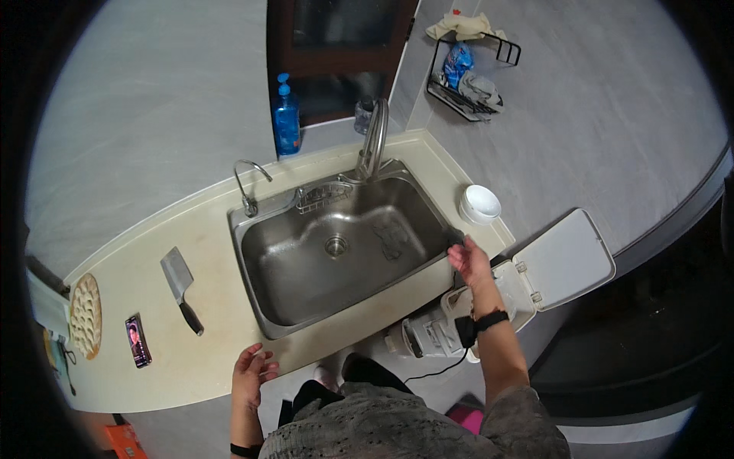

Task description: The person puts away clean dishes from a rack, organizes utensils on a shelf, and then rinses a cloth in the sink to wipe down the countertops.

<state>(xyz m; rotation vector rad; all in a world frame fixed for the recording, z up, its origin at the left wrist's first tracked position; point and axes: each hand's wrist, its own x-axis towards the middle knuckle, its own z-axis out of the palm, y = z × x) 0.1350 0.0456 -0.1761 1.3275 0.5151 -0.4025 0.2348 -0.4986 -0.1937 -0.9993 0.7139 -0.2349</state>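
Observation:
My left hand (251,370) is at the counter's front edge, left of the stainless steel sink (344,287), its fingers apart and nothing in them. Beyond the sink's right front corner, my right hand (470,263) is raised with its fingers spread and holds nothing that I can see. A dark thing (454,235) lies at the sink's rim just past its fingertips; I cannot tell what it is. A dark wet cloth (391,240) lies on the sink's floor. Stacked white bowls (480,205) stand on the right corner. A cleaver (179,275) lies on the counter left of the sink.
A phone (137,341) and a tray of dumplings (86,315) are further left. Behind the sink are a small tap (248,183), a large faucet (375,140) and a blue pump bottle (287,123). An open white bin (513,287) stands below my right forearm; a black rack (464,103) hangs above.

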